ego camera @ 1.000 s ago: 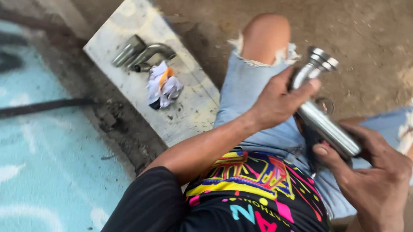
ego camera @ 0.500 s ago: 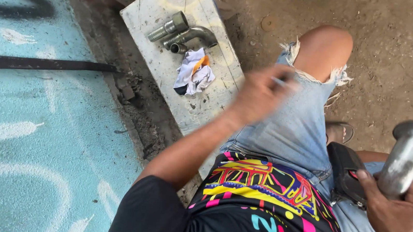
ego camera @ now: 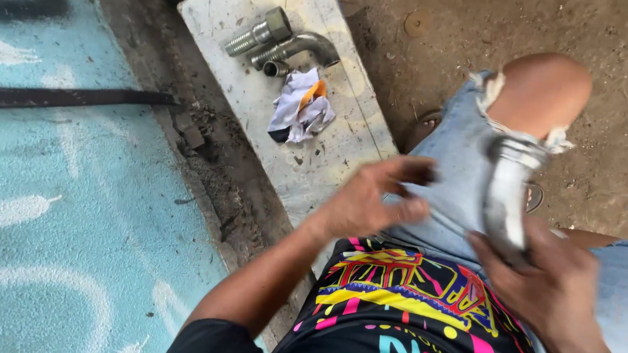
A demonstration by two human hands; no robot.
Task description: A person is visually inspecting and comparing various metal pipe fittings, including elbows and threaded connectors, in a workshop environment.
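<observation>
My right hand (ego camera: 546,285) grips the lower end of a shiny metal pipe fitting (ego camera: 507,201), which is blurred and stands roughly upright over my thigh in torn light-blue jeans (ego camera: 453,186). My left hand (ego camera: 375,199) hovers just left of the fitting with its fingers spread, and holds nothing. On a white stone slab (ego camera: 339,138) beside me lie a straight threaded metal fitting (ego camera: 259,32), a curved metal elbow fitting (ego camera: 299,50) and a crumpled white and orange rag (ego camera: 302,108).
A blue painted surface with white and black markings (ego camera: 54,202) fills the left side. Across it lies a dark flat bar (ego camera: 69,98). Dirt and rubble run along the slab's edge (ego camera: 205,154). Brown earth floor (ego camera: 618,43) lies to the right.
My left hand has let go of the fitting and now hovers open. My right hand swung the fitting out to the right, then back over my thigh. The view shifted.
</observation>
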